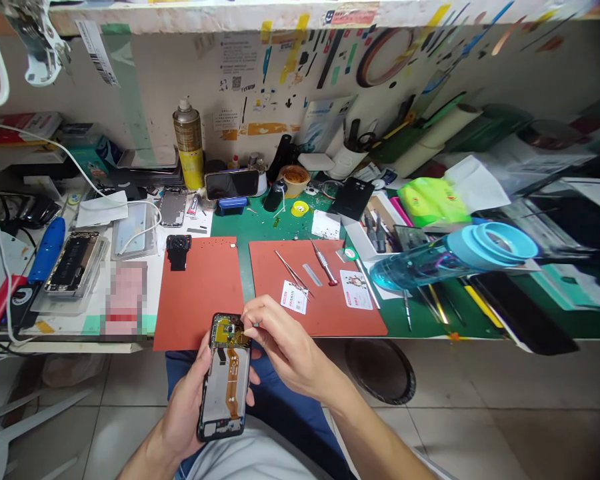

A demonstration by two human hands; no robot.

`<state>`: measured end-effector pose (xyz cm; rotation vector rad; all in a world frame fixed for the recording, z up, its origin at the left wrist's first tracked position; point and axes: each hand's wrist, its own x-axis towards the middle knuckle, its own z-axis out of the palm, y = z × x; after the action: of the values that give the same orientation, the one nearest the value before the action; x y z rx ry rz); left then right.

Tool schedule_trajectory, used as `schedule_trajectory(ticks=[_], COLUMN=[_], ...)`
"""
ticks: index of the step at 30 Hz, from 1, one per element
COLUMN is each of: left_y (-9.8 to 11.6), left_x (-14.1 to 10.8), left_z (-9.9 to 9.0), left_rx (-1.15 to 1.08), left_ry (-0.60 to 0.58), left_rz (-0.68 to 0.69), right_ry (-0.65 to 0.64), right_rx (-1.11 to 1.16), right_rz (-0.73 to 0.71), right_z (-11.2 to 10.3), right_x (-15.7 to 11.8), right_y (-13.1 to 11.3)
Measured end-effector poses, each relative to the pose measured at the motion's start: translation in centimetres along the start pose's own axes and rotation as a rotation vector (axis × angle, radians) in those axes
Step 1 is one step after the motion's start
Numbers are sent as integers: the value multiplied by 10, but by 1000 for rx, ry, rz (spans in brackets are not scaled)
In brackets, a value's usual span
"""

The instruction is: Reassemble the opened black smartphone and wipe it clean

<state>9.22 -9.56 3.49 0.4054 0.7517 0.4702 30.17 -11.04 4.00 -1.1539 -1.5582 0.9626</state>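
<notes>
**Opened smartphone in both hands before a crowded green surface**

Holding the smartphone over the lap, just off the surface's near edge, with the left hand wrapped around its frame. At its upper right corner, with the right hand, pinching narrowly; cannot tell of any small part between the fingertips.

On the surface, near the edge, two red-brown mats with a green gap between them. On the left mat, a small black component and tiny specks along the far edge. On the right mat, a screwdriver, slender metal tweezers, a clear strip and two printed cards.

Behind, in a row: a spray can with a yellow lower half, a dark-screened phone leaning on a blue stand, a round tub, a white cup of tools. To the right, a green packet and a blue bottle; to the left, another opened phone in a clear tray.

Above, a shelf edge over a wall dotted with tape scraps. Below, pale floor tiles and a round, dark-rimmed object.
</notes>
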Motion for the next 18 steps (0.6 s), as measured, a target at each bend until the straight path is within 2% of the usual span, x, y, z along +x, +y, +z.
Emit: schedule_trajectory(ticks=[9, 14, 18], left_y=[2, 1, 1], left_x=[2, 4, 6], left_z=[-7, -9, -13], left_rx=[-42, -83, -102], left_ry=[-96, -134, -75], left_rz=[-91, -102, -99], right_ry=[40, 137, 299], right_rx=[31, 256, 375], right_rz=[-27, 79, 117], right_z=[-10, -11, -17], right_x=[0, -2, 8], right_y=[1, 6, 8])
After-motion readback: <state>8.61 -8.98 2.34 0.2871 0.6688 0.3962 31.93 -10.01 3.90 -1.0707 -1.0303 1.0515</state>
